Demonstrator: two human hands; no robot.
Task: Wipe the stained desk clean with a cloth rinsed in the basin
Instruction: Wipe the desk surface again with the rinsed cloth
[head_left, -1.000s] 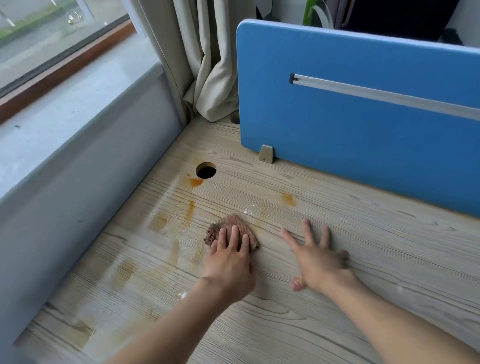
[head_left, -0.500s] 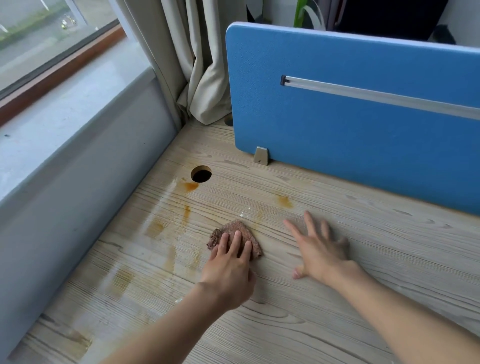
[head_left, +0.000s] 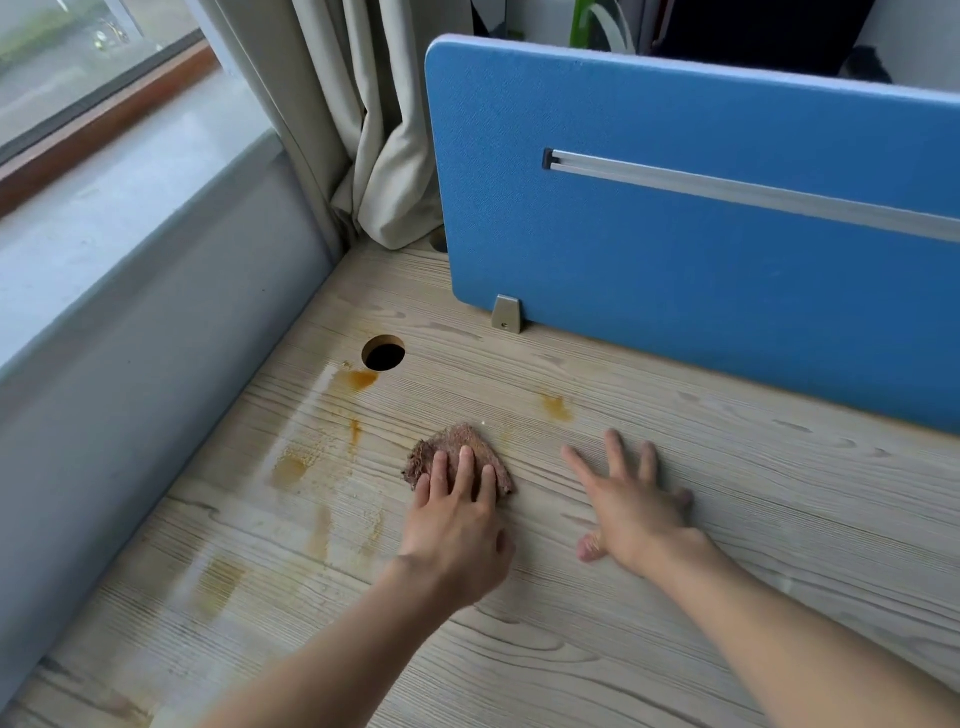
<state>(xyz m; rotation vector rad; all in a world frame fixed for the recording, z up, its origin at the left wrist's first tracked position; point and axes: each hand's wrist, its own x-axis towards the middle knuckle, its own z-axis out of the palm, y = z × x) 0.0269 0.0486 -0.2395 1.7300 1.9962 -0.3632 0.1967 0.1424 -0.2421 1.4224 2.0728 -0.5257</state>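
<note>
Several orange stains (head_left: 358, 379) lie 7 to 1 o'clock around the brown cloth (head_left: 457, 439). Left hand (head_left: 457, 525) presses it flat-fingered; right hand (head_left: 634, 509) lies splayed on the tabletop (head_left: 727, 561). Wiping looks barely begun.

Near the middle of the frame the left hand (head_left: 457, 525) lies flat on a small brown cloth (head_left: 457, 451), its straight fingers pressing the cloth onto the pale wood-grain desk (head_left: 675, 649). Just to the right, the right hand (head_left: 631, 506) rests palm-down on the bare desk with fingers spread, apart from the cloth. Orange-brown stains (head_left: 358, 379) mark the desk left of and above the cloth, one touching the edge of a round cable hole (head_left: 383, 353), another (head_left: 557, 406) up and to the right. A blue divider panel (head_left: 701, 270) stands across the upper right, a beige curtain (head_left: 363, 130) hangs at top centre, and a grey window ledge (head_left: 119, 218) fills the left.
</note>
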